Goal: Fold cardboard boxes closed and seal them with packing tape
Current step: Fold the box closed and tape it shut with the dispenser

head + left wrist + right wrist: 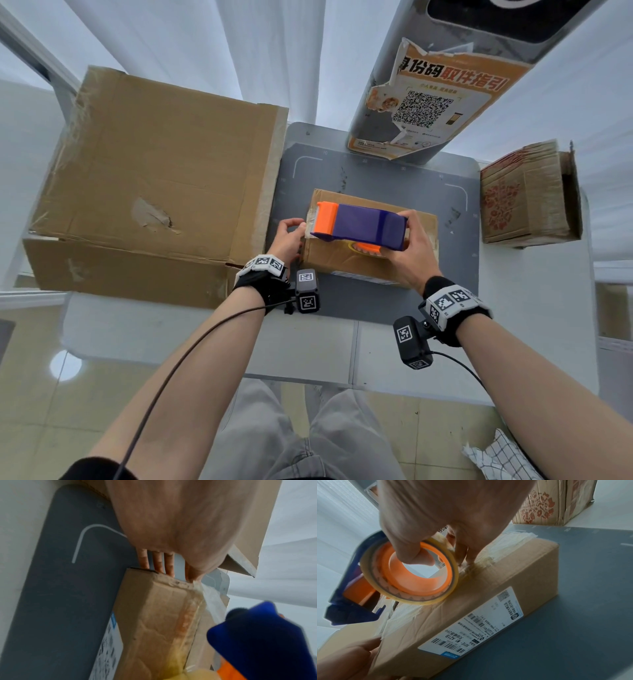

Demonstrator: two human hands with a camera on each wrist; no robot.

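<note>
A small brown cardboard box (325, 255) lies on the grey mat (376, 171), flaps closed, with clear tape along its top seam (510, 539). My right hand (409, 240) grips a blue and orange tape dispenser (359, 222) just above the box top, thumb hooked in the orange core of the tape roll (419, 601). The dispenser's orange front end is over the box's left end. There my left hand (296, 231) presses straight fingers (157, 562) against the box's left end, where the clear tape (211, 596) comes over the edge. A white shipping label (471, 626) faces me.
A large closed cardboard box (154, 178) fills the table's left side, close to my left hand. A smaller printed box (527, 198) stands at the right. A grey column with an orange poster (431, 102) rises behind the mat. The white table edge (308, 342) is near me.
</note>
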